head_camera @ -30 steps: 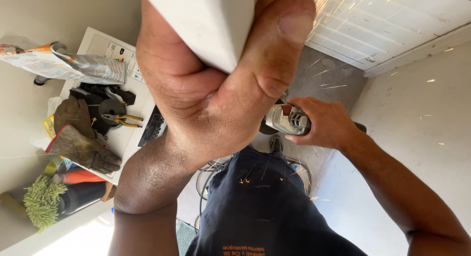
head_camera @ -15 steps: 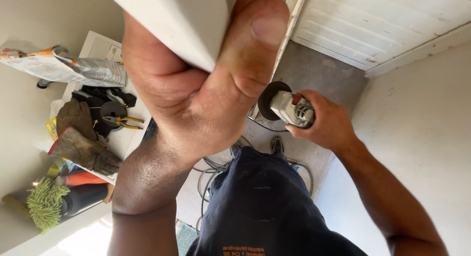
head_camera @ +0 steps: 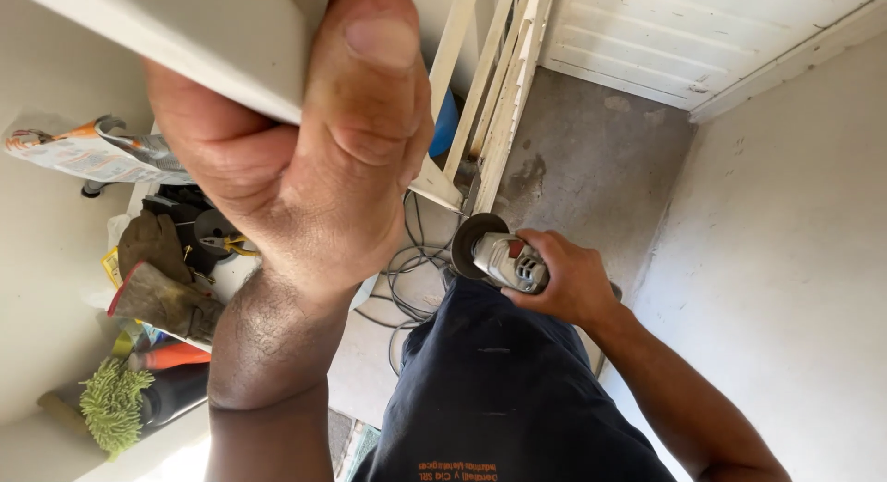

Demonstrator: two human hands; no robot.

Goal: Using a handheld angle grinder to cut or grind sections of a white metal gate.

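My left hand fills the upper left, close to the camera, gripping the edge of a white metal frame piece with the thumb on top. Lower down, my right hand holds an angle grinder with a grey body and a dark disc. The disc sits right by the lower end of the white frame bars that lean toward the wall. My dark trousers are below.
Grey cables lie coiled on the concrete floor. A white table at left carries work gloves, pliers, a folded paper and a green duster. White panelled wall at top right, plaster wall on the right.
My left hand has shifted up and left along the frame. My right hand has lowered the grinder and moved it left, toward the base of the frame bars.
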